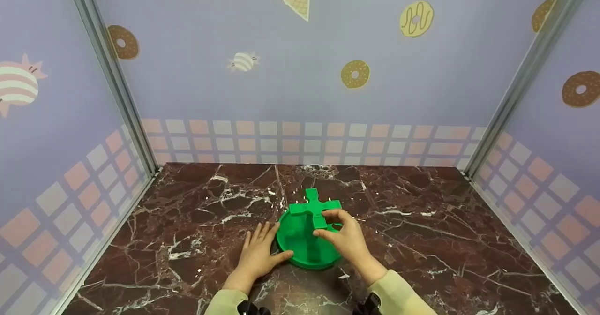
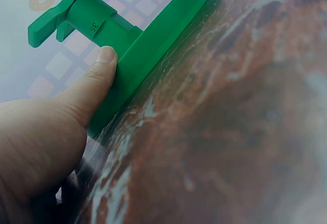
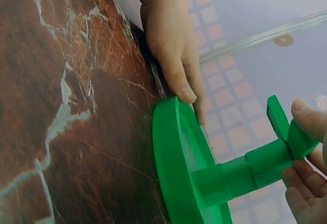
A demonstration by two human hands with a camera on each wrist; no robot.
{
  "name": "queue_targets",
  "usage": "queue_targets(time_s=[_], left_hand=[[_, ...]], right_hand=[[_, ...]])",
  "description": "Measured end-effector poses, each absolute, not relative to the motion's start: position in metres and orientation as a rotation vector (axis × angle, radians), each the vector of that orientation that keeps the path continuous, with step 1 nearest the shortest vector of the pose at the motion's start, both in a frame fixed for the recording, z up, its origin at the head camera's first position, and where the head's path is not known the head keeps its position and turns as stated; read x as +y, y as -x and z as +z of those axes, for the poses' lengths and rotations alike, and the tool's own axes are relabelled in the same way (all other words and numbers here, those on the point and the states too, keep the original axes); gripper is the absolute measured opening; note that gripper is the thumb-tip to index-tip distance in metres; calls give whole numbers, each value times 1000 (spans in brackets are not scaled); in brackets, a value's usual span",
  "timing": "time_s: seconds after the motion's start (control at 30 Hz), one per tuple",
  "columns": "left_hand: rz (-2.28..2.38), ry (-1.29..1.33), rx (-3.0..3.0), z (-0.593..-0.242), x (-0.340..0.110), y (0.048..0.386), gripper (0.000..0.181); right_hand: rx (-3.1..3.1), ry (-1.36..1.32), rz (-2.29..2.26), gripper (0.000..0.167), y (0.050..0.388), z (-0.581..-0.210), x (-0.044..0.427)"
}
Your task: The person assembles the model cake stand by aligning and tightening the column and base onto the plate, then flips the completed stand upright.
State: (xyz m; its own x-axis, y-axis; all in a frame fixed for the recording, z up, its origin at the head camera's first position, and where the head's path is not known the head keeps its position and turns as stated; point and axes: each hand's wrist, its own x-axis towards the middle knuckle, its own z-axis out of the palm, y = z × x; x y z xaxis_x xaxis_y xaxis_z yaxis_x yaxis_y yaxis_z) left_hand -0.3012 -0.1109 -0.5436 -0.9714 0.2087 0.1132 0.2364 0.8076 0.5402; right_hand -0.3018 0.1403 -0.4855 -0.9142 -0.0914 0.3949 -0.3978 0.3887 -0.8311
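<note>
A round green base with a raised rim (image 1: 311, 264) stands on the marble-patterned table. From it rises a stepped green post (image 3: 268, 165); the numbers 32 and 35 are marked on it in the wrist views. A green cross-shaped top (image 1: 314, 206) with several flat arms sits over the post. My right hand (image 1: 350, 240) pinches the near arm of the cross between thumb and fingers. My left hand (image 1: 258, 256) lies at the left of the base, its fingers straight and its thumb touching the rim. In the left wrist view the thumb (image 2: 97, 78) presses against the base's edge.
The dark red marbled table (image 1: 445, 240) meets a lilac back wall (image 1: 300, 90) printed with sweets and checks. Side walls close in at left and right, with metal corner posts (image 1: 520, 76) between them.
</note>
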Motion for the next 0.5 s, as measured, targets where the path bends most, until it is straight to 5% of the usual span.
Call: queue_targets(time_s=[0.5], left_hand=[[-924, 367, -2946, -544, -112, 300, 96]], right_hand=[[-2283, -306, 1562, 43, 329, -466, 176]])
